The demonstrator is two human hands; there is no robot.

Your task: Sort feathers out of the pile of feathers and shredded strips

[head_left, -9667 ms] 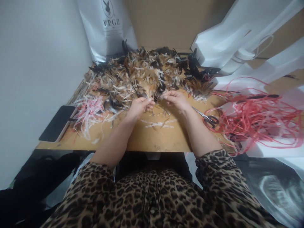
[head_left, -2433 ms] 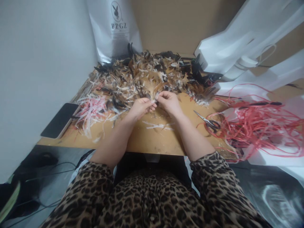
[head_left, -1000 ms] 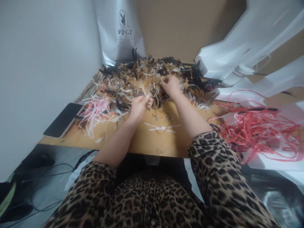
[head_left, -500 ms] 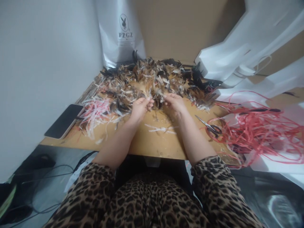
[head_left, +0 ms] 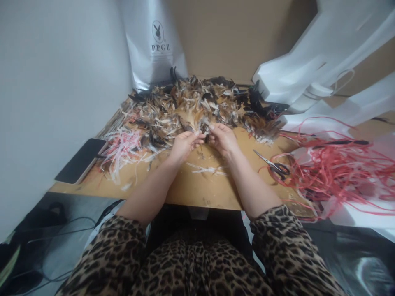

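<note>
Fanning away from the left hand [head_left: 197,135], a feather bunch [head_left: 191,119] is gripped at its base, probably to leave the tips free; a wisp [head_left: 209,124] seems pinched by the right hand [head_left: 222,139]. The feather pile [head_left: 212,92] is kept just beyond both, likely for reach.

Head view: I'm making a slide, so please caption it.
Left hand pinches brown feathers beside right hand; black-handled scissors lie by tangled red strips.

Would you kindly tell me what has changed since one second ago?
The right hand has moved back toward the person from over the feather pile, now close beside the left hand; whether it holds anything is unclear. The left hand still pinches brown feathers. The phone and red ribbons stayed put.
</note>
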